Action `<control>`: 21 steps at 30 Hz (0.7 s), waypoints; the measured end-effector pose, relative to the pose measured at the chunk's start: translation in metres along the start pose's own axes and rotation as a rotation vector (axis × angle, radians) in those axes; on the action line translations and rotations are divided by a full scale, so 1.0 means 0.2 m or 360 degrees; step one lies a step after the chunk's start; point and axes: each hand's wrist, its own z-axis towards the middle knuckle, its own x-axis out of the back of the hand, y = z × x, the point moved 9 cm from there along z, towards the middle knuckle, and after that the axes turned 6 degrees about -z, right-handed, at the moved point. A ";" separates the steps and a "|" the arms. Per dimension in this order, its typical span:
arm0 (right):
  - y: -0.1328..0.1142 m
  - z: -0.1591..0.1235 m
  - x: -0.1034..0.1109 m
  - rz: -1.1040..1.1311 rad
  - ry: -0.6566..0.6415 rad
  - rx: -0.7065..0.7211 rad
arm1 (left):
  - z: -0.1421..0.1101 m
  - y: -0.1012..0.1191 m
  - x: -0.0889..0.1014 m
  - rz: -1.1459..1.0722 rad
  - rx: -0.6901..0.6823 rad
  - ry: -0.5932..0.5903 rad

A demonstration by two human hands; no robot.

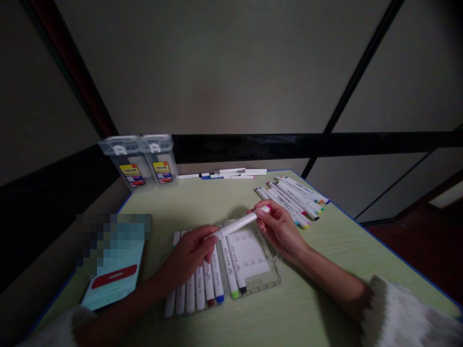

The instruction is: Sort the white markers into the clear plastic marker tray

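Observation:
Between my two hands a white marker [239,224] with a pink cap end is held at a slant, its right end higher. My left hand [197,248] pinches the lower end, and my right hand [280,226] grips the pink end. Below them lies a clear plastic marker case [273,282], with several white markers [190,291] side by side in its left part. A green-ended marker [229,270] and a black-ended marker [238,265] lie near its middle. A white printed sheet [253,250] shows in the right part. My left hand hides the upper ends of some markers.
A lit phone or tablet [119,274] lies at the left. Two clear lidded boxes [144,161] with yellow labels stand at the back left. Several loose markers [235,173] lie along the back edge, and more markers [292,200] are spread at the right. Behind the table [347,250] rises a panelled wall [217,67].

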 end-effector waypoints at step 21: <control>0.04 0.01 0.03 0.0023 0.0045 -0.0034 | -0.02 0.00 0.02 -0.0213 -0.0001 0.0091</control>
